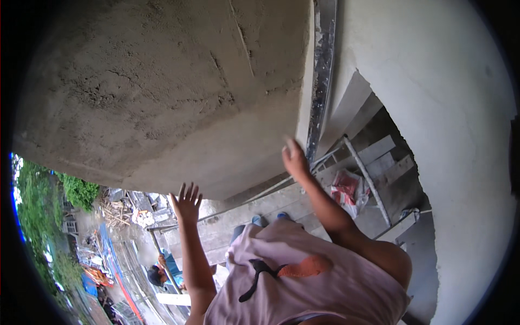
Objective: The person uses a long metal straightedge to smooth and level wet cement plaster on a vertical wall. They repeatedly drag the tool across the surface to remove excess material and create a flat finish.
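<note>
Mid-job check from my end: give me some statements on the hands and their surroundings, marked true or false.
1. The left hand is a closed fist. False: its fingers are spread.
2. The red-and-white bag is to the right of the right hand. True.
3. The shirt has a blue print. False: its print is black and orange-red.
4. Green foliage shows at the left. True.

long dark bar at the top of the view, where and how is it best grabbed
Probably near the visible lower end of the long dark bar, coming from the wearer's side: its narrow length runs down toward them. Whether there is finger room behind cannot be told.
</note>
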Demonstrator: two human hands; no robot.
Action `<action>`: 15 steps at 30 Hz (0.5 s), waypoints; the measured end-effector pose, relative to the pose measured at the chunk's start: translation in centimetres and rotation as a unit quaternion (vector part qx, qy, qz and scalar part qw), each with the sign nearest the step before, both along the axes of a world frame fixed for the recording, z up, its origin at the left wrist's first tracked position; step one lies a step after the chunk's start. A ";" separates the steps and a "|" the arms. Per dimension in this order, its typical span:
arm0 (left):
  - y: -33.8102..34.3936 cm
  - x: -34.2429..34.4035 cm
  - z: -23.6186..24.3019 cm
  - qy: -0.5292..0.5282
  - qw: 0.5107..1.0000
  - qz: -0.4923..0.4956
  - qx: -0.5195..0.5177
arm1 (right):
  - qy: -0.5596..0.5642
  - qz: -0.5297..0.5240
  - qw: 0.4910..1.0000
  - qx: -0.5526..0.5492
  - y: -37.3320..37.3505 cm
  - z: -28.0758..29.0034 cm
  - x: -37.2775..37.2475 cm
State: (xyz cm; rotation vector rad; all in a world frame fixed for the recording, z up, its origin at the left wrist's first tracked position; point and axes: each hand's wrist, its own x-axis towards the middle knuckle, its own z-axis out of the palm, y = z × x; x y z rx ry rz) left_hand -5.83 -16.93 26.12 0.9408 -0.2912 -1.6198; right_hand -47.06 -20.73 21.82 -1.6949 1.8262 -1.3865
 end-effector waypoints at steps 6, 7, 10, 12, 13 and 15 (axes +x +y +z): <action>6.6 4.1 -4.2 0.007 0.997 0.054 0.060 | 0.042 -0.199 0.949 -0.241 -4.1 14.0 -9.8; 6.9 3.8 -4.4 0.010 0.997 0.056 0.059 | 0.079 -0.199 0.940 -0.264 -5.2 15.6 -10.6; 7.6 2.7 -4.8 0.001 0.998 0.045 0.046 | 0.139 -0.199 0.927 -0.287 -8.0 18.7 -11.9; 7.3 1.8 -4.9 -0.003 0.999 0.023 0.048 | 0.144 -0.200 0.927 -0.282 -9.5 20.3 -11.5; 7.3 1.5 -5.0 -0.010 0.999 0.015 0.048 | 0.160 -0.208 0.928 -0.264 -9.9 21.1 -11.0; 6.9 1.0 -5.0 -0.029 0.999 -0.004 0.043 | 0.184 -0.240 0.922 -0.242 -10.4 21.4 -11.3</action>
